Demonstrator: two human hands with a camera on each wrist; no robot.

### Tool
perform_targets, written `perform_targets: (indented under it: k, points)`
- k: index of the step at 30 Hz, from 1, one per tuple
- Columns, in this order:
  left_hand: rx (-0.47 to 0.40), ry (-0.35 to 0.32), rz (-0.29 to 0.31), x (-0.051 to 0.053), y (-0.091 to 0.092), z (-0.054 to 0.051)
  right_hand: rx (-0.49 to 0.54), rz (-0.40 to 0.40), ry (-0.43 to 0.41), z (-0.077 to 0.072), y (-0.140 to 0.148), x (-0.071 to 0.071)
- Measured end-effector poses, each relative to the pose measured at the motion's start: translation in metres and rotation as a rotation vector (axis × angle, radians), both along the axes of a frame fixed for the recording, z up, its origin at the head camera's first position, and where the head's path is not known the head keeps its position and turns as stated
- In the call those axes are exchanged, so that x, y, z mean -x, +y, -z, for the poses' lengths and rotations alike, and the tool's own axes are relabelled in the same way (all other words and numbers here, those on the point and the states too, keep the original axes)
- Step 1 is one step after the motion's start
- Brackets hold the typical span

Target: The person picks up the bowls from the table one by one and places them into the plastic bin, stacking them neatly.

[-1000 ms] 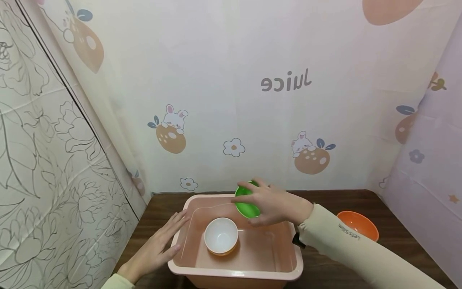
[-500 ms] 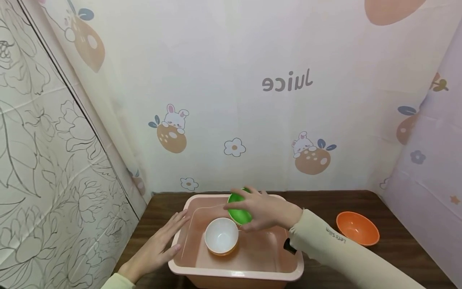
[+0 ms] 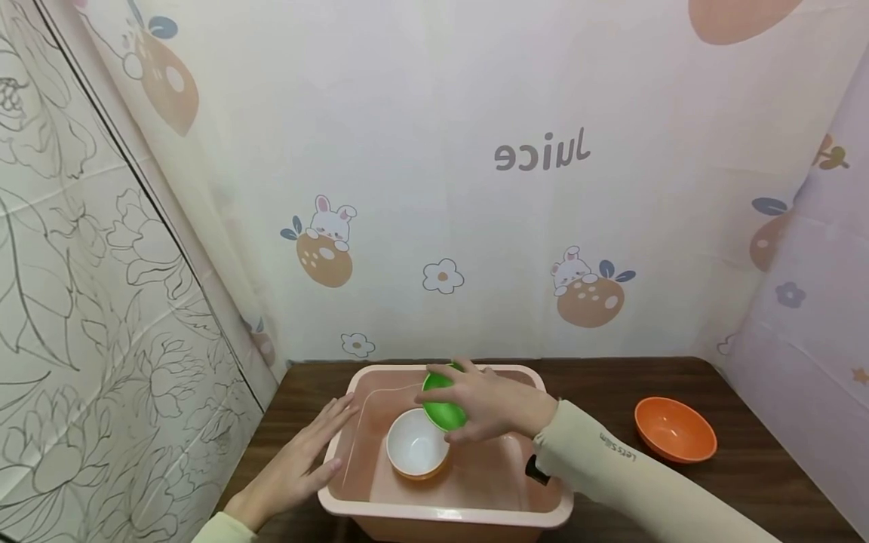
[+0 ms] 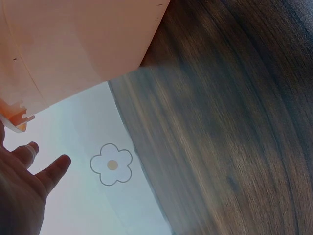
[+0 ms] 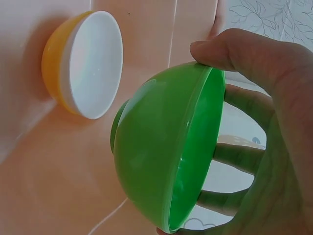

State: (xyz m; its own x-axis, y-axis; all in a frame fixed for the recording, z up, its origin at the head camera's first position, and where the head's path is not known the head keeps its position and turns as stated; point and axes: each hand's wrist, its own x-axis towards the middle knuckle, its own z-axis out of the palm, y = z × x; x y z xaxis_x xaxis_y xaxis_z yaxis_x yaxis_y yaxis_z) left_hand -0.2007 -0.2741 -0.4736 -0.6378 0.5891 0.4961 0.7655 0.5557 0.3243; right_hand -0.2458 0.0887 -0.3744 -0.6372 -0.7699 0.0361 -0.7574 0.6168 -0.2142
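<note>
The right hand (image 3: 492, 403) holds a green bowl (image 5: 151, 147) over a pink basin (image 3: 444, 514), its fingers spread wide round the rim, with the thumb on one side and the other fingers reaching across the mouth to the opposite edge. The bowl is tilted, its open side turned toward the palm and its foot away from it. Inside the basin stands a small bowl, white within and orange-yellow without (image 3: 416, 449), upright on the floor just beside the green one; in the right wrist view a gap shows between the two. The left hand (image 3: 299, 460) has hold of nothing; its fingers are extended and relaxed, with the fingertips at the basin's left rim, though how firmly they touch it I cannot tell. The basin sits on a dark wood counter (image 3: 614, 385), and to the right of it, well apart, an orange bowl (image 3: 675, 430) lies mouth up. Behind the counter hangs a pale cloth (image 3: 407, 151) printed with rabbits, orange fruit, flowers and the word "Juice" in mirror writing
</note>
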Motion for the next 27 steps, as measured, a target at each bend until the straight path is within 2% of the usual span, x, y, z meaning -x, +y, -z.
perform_targets:
  k: [19, 27]
  points:
    - [0.011, 0.000, -0.016, -0.001, 0.001, -0.001, -0.023, 0.002, 0.005, 0.016, -0.016, -0.001]
    - [0.014, 0.011, -0.013, -0.001, 0.001, -0.001, -0.069, -0.017, 0.049, 0.020, -0.022, -0.004]
